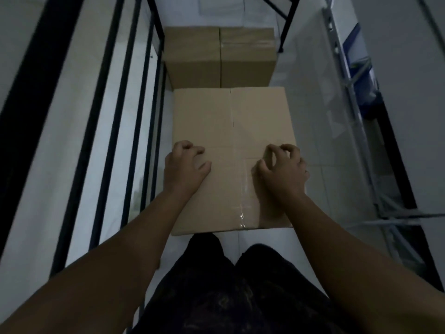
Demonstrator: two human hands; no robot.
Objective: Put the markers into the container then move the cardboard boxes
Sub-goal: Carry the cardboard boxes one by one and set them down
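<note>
Underfoot pale tiles (313,131), cardboard box (231,131) btwn racks (69,210)

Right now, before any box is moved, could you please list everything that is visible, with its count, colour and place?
large tan taped cardboard box: 1, light brown, on the floor directly ahead
smaller brown cardboard boxes: 2, darker brown, side by side beyond the large box
black metal shelf frame: 1, black, along the left
pale grey metal rack: 1, grey, along the right
blue object: 1, blue, behind the rack; kind unclear
white tiled floor: 1, white, under everything
dark trousers: 1, black, bottom centre
left hand: 1, fingers curled, on the large box top
right hand: 1, fingers curled, on the same top
</note>
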